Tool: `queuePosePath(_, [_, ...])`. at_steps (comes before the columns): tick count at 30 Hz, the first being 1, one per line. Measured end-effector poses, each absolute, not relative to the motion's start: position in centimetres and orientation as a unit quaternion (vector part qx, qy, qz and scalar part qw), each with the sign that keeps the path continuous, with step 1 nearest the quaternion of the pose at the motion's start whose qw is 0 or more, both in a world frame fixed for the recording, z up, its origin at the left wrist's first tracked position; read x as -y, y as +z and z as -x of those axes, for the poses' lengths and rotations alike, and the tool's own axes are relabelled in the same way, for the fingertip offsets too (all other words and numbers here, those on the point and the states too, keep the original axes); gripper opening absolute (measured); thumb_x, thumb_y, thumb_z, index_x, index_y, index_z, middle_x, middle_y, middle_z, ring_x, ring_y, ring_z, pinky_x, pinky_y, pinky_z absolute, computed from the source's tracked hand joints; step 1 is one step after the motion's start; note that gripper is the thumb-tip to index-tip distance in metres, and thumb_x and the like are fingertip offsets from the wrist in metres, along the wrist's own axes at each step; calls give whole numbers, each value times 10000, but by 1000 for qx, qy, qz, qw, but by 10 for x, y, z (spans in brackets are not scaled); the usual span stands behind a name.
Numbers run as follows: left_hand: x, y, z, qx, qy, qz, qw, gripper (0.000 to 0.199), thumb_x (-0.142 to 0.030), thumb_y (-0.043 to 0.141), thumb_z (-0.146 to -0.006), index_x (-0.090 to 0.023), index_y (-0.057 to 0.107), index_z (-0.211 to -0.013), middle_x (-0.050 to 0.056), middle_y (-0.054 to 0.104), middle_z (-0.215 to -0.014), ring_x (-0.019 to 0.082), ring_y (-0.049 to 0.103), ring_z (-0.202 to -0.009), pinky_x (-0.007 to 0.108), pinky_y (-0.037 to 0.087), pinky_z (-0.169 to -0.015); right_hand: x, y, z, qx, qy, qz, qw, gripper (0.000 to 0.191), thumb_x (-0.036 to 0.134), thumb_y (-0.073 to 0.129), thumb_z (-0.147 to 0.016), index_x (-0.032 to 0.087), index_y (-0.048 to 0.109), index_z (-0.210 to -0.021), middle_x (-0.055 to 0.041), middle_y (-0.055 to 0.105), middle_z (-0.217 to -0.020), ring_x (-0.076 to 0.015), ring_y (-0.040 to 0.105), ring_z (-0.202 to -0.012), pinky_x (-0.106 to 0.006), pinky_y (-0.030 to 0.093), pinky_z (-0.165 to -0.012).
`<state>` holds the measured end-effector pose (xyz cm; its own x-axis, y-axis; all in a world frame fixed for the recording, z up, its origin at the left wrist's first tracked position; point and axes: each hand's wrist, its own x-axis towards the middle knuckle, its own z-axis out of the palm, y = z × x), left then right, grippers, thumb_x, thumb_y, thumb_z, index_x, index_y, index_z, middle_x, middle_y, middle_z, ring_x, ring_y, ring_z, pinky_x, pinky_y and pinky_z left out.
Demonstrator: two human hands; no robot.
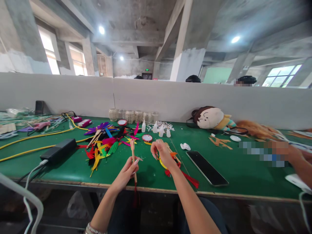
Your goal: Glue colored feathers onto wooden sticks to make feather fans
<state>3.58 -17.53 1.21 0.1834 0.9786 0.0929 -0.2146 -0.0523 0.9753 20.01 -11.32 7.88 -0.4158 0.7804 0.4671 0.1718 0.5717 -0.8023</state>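
Observation:
My left hand (128, 170) is closed round a thin wooden stick (133, 154), held upright over the table's front edge. A dark red tassel (136, 195) hangs below the stick. To its right, my right hand (161, 152) is curled with its fingers bent downward; what they hold, if anything, is hidden. Close under that hand are a yellow feather (162, 163) and several wooden pieces with red tassels (191, 179), partly covered by the wrist. Beyond my left hand lies a pile of coloured feathers (107, 143), with a wooden stick (94, 138) on it.
Small white bottles (161, 131), a round lid (147, 138) and glass jars (138, 116) stand farther back. A phone (207, 168) and white earbuds (185, 146) lie right. At left are a black power adapter (58, 151) and yellow cable (36, 132). Another person's arm (298, 162) reaches in.

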Motion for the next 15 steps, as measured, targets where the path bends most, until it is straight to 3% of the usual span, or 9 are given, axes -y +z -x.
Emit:
queuePosePath(3, [173,9,-37,-364,532,-518,562,383,-559,491,-739,-209,404,-869,-102,350,-515,32,174,-406,169,110,-395,114,78,-201,782,374,275,416,604,691,277,-745,196,410,-426,27,411,-400,-79,371,-414,-238,291,-464])
queuePosePath(7, [171,6,-37,-361,522,-538,555,407,-565,464,-750,-190,439,-909,-88,414,-516,30,225,-381,173,129,-378,113,76,-198,766,409,273,414,571,664,353,-740,185,445,-444,31,435,-415,-68,384,-402,-225,293,-445])
queuePosePath(12, [169,7,-37,-366,524,-532,555,436,-569,446,-757,-177,485,-946,-80,430,-504,26,234,-359,172,132,-364,126,90,-190,675,461,232,527,595,612,252,-809,187,457,-446,30,416,-401,-68,366,-352,-228,279,-397])
queuePosePath(15, [169,7,-38,-372,533,-519,556,459,-562,469,-746,-177,502,-993,-80,437,-471,31,250,-343,171,142,-356,154,112,-186,642,508,172,548,501,565,303,-817,199,520,-553,20,474,-463,-85,391,-361,-236,304,-383])
